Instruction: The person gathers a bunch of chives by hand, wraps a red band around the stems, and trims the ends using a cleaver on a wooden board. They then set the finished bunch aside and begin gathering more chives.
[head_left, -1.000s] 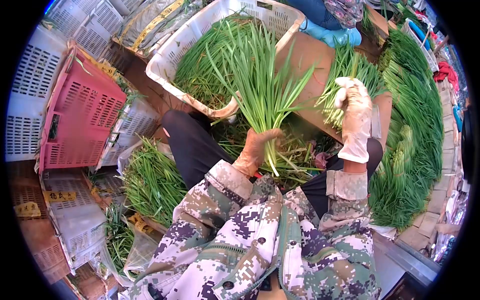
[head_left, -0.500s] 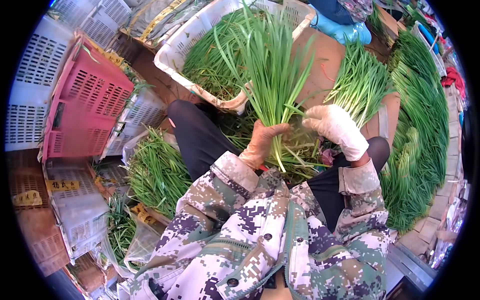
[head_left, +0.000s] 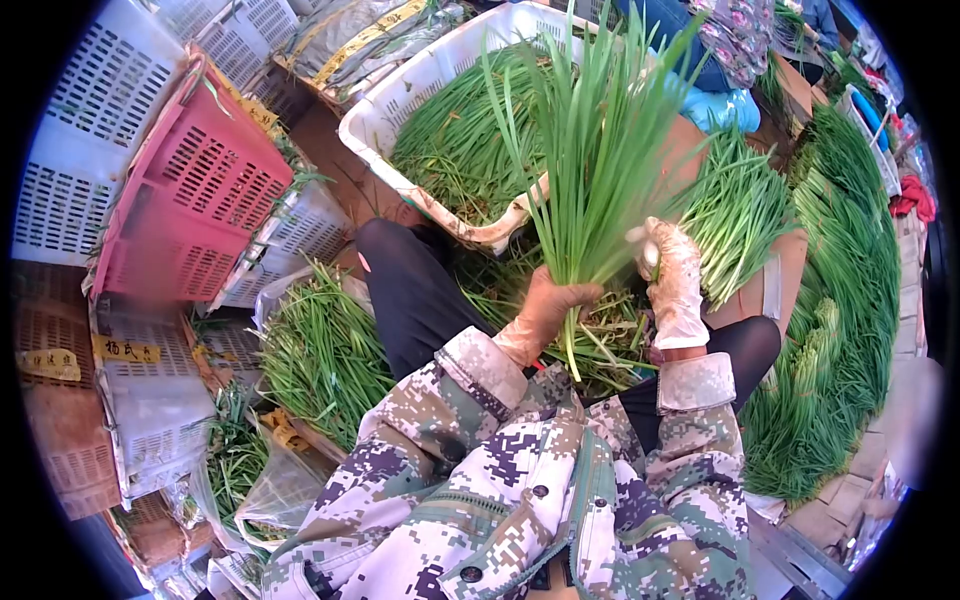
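Observation:
My left hand (head_left: 545, 315) is wrapped round the lower stalks of an upright bunch of garlic chives (head_left: 585, 190), whose green leaves fan out above it. The pale stalk ends stick out below my fist. Just right of the bunch, my right hand (head_left: 676, 285) in a thin whitish glove has its fingers curled together. What it pinches, if anything, is too small to make out. Between my knees lies a heap of loose yellowish-green leaves and scraps (head_left: 605, 350). A laid-down pile of chives with pale stalks (head_left: 745, 215) rests on cardboard beyond my right hand.
Ahead stands a white crate (head_left: 375, 150) with chives inside. Pink crate (head_left: 195, 175) and white crates are stacked at left. More chives (head_left: 320, 350) lie beside my left knee, and a long bank of chives (head_left: 840, 300) runs along the right. Another person's legs (head_left: 685, 45) show at the top.
My right hand has turned more upright, with its fingers now curled in. My left hand still holds the bunch, whose leaf tips lean further right and blur. The whole view has shifted slightly.

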